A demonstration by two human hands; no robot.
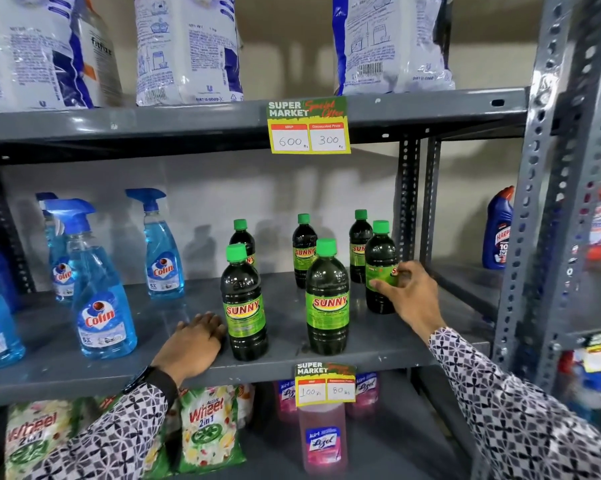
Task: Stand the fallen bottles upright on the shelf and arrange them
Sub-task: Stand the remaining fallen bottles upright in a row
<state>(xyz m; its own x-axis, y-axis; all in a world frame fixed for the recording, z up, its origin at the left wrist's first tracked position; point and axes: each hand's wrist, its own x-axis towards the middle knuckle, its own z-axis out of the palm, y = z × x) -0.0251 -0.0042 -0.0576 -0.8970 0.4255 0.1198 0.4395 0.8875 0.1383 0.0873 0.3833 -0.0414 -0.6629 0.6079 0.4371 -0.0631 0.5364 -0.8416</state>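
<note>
Several dark Sunny bottles with green caps stand upright on the grey middle shelf (174, 362). The front left bottle (244, 306) has my left hand (191, 344) resting flat on the shelf beside its base, fingertips touching it. A front middle bottle (326, 299) stands free. My right hand (408, 292) grips the right bottle (380, 265) around its label, which is turned sideways. Three more bottles stand behind: back left (242, 239), back middle (303, 247), back right (359, 244).
Blue Colin spray bottles (101, 299) fill the shelf's left part. Detergent bags (188, 46) sit on the shelf above, a price tag (308, 126) on its edge. Wheel packets (209, 431) and pink Lizol bottles (323, 438) lie below. A perforated steel post (548, 202) stands at right.
</note>
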